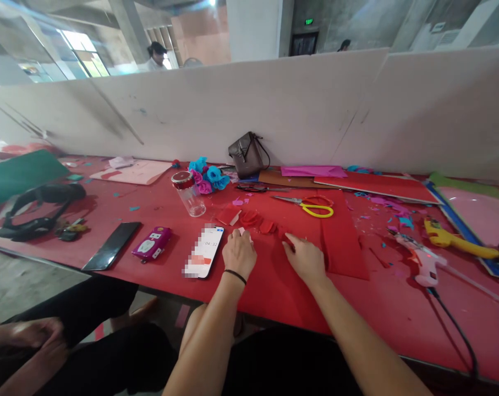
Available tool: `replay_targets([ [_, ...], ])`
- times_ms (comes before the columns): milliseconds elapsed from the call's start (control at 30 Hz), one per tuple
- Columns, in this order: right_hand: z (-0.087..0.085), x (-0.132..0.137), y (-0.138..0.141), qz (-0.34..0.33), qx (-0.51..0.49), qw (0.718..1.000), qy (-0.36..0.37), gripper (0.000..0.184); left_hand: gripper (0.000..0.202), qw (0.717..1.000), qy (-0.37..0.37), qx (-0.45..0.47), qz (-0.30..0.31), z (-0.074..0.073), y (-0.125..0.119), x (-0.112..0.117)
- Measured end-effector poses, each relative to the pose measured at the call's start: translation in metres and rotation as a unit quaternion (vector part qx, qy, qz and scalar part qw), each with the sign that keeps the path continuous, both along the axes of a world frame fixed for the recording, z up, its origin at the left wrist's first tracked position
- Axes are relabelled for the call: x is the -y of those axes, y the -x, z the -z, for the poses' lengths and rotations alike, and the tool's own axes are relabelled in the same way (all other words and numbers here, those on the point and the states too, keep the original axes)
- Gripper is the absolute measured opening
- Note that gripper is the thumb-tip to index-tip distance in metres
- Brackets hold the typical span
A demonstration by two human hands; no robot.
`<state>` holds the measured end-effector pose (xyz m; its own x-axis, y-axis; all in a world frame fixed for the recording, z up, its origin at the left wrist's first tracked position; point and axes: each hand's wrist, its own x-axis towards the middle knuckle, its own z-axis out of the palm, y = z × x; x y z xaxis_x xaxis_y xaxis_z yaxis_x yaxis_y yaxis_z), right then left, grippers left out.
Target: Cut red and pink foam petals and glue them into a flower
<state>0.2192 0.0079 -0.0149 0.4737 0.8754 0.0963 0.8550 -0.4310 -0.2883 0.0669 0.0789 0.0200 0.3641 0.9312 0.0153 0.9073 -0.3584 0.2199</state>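
My left hand (240,256) rests low over the red table with its fingers curled down. A small pale pink piece (244,233) shows at its fingertips; most of it is hidden. To the right, my right hand (306,258) hovers by a red sheet (344,247), thumb and index finger apart, holding nothing I can see. Red cut paper petals (268,226) lie just beyond and between the hands. Yellow-handled scissors (311,207) lie farther back, blades to the left. Beside my left hand is a phone (203,253) with a lit timer screen.
A glass jar (191,195), blue and pink paper flowers (212,179) and a dark bag (249,155) stand at the back. On the right are a white glue gun (425,269) with a cord and a yellow one (451,239). Another person's hands (38,341) rest at lower left.
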Motion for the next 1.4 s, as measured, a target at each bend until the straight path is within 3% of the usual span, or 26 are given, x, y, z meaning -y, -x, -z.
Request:
replay_targets([
  [133, -0.003, -0.003, 0.004, 0.017, 0.035, 0.999, 0.022, 0.036, 0.023, 0.996, 0.009, 0.058, 0.061, 0.003, -0.007, 0.005],
  [267, 0.003, -0.001, -0.002, 0.016, 0.056, 0.998, -0.020, 0.031, 0.024, 0.988, 0.053, 0.075, 0.125, 0.009, -0.019, 0.016],
  [467, 0.010, 0.003, -0.014, 0.004, 0.105, 0.993, -0.054, 0.024, 0.027, 0.980, 0.035, 0.096, 0.172, 0.013, -0.030, 0.029],
  [800, 0.004, 0.003, -0.007, -0.024, 0.091, 0.995, 0.011, 0.029, 0.028, 0.977, 0.046, 0.099, 0.183, 0.009, -0.030, 0.029],
  [1033, 0.002, 0.004, -0.007, -0.004, 0.047, 0.999, -0.026, 0.031, 0.028, 0.978, 0.043, 0.103, 0.177, 0.011, -0.028, 0.026],
  [1167, -0.017, -0.024, -0.036, 0.045, 0.021, 0.996, -0.079, 0.028, 0.029, 0.974, 0.041, 0.155, 0.159, 0.013, -0.027, 0.022],
  [1300, -0.039, -0.083, -0.086, 0.042, 0.034, 0.998, -0.030, 0.026, 0.032, 0.966, 0.038, 0.207, 0.152, 0.014, -0.026, 0.016],
  [1400, -0.041, -0.126, -0.118, 0.048, 0.019, 0.999, 0.013, 0.028, 0.031, 0.964, 0.036, 0.219, 0.149, 0.015, -0.028, 0.013],
])
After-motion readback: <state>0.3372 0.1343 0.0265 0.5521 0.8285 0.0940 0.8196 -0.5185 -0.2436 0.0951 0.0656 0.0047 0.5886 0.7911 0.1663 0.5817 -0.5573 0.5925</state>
